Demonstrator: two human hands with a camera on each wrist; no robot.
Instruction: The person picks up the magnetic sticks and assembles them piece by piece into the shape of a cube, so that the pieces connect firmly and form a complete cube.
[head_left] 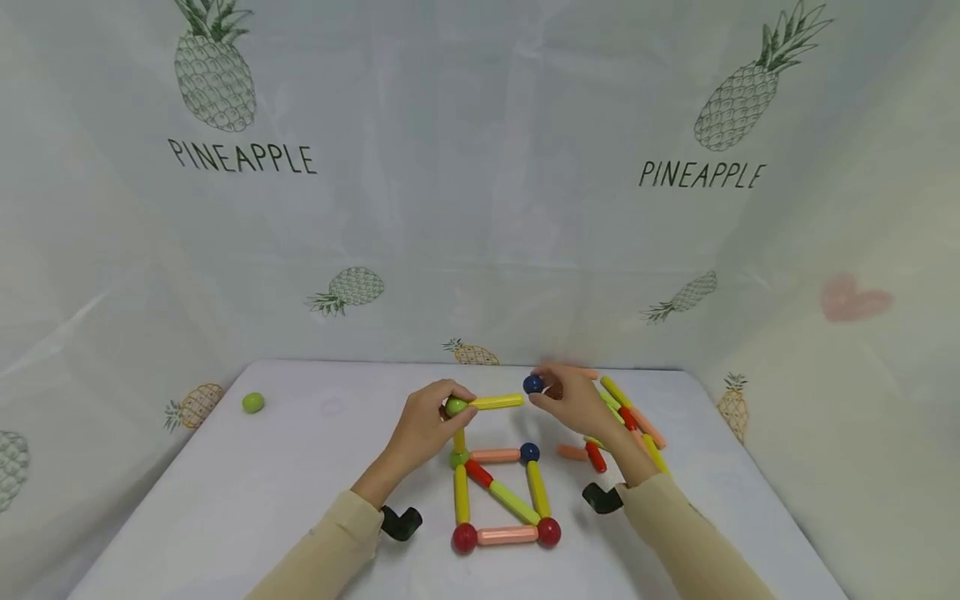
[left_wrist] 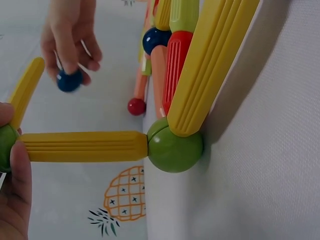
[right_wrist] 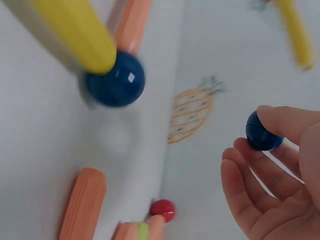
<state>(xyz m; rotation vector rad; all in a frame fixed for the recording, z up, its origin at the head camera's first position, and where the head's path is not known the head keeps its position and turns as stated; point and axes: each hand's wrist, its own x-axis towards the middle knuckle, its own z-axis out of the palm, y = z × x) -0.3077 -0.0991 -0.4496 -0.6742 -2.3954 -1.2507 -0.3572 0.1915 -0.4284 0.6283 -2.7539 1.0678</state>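
Backdrop: pale pineapple-print cloth behind a white tabletop.
Left hand: curled fingers pinch a glossy green ball, apparently steadying its ribbed yellow rod.
Right hand: thumb and fingertips pinch a glossy dark-blue ball, apart from that rod.
Left wrist view: ribbed yellow upright nearly whole; head view partly hides it.

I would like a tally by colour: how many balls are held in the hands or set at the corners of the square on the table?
Green balls: 2
Blue balls: 2
Red balls: 2
Total: 6
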